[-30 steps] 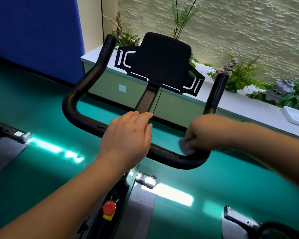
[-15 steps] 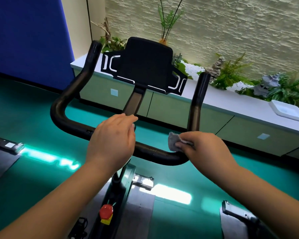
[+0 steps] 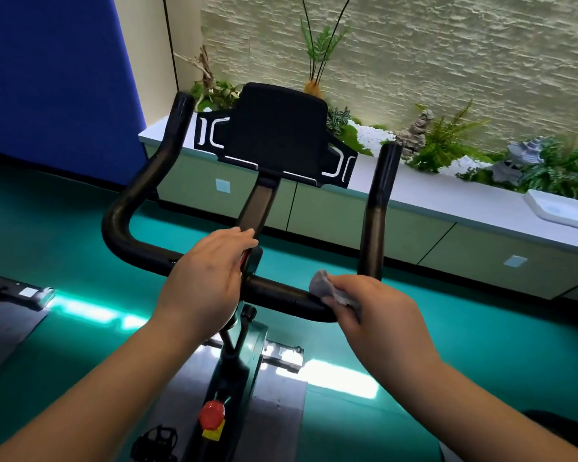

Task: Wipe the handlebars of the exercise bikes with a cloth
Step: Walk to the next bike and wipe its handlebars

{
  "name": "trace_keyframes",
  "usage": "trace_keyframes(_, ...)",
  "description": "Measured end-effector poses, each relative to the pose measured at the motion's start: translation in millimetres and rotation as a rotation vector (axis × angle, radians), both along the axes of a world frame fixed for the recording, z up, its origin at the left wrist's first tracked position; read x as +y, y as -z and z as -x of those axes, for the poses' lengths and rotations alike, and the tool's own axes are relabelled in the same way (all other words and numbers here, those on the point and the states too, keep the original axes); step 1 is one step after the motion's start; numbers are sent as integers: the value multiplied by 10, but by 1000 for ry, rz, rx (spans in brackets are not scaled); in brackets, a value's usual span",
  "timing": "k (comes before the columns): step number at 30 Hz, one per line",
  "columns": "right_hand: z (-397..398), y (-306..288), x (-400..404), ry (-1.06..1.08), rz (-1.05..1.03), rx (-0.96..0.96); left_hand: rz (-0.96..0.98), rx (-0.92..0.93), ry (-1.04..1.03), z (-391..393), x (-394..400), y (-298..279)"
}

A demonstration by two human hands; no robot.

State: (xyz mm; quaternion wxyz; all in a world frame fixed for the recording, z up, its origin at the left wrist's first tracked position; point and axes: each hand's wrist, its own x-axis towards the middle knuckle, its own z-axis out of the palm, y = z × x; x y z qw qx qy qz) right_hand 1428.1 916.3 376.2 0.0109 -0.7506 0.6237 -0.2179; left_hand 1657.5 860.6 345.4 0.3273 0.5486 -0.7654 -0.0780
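right hand (image 3: 377, 315) pinches cloth (image 3: 327, 290) on handlebar (image 3: 281, 293) near right bend, left hand (image 3: 207, 278) flat, bracing; small wad risks slipping off, upright horn missed.

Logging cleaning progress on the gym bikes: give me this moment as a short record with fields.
bike part being wiped: black handlebar, lower crossbar near its right bend
cloth: small grey cloth, pressed on the bar
right hand: right hand pinches the cloth
left hand: left hand rests on the bar beside the centre stem, fingers straight
console: black tablet holder above the bar
floor: teal
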Motion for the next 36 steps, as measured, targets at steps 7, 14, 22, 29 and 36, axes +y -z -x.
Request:
trace_keyframes(7, -571, 12, -155, -228, 25, -123, 13, 11, -3, -9, -11, 6)
trace_keyframes(14, -245, 18, -136, -335, 79, -107, 16, 17, 2, 0, -9, 2)
trace_keyframes(22, -375, -7, -344, -518, -93, -205, 22, 13, 13, -5, -4, -12)
trace_keyframes(29, -493, -20, -344, -359, -43, -254, 6, 4, 1, 2, 10, -39)
trace_keyframes(36, -389, -59, -412, -427, -183, -298, 20, 20, -5, 16, 11, -27)
